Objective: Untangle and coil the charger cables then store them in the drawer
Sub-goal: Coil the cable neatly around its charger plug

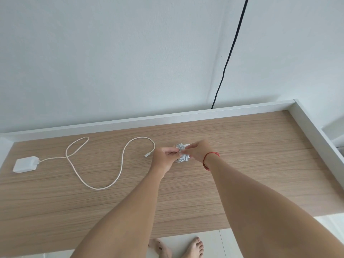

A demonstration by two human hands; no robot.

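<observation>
Two hands meet over the middle of the light wood-grain tabletop (242, 183): the left hand (163, 158) and right hand (197, 151) both pinch one coiled bundle of white charger cable (183, 158). A loose white cable (122, 161) with a square white adapter (25, 164) sprawls at left. Rightward, wood runs to the raised white rim (312, 127).
</observation>
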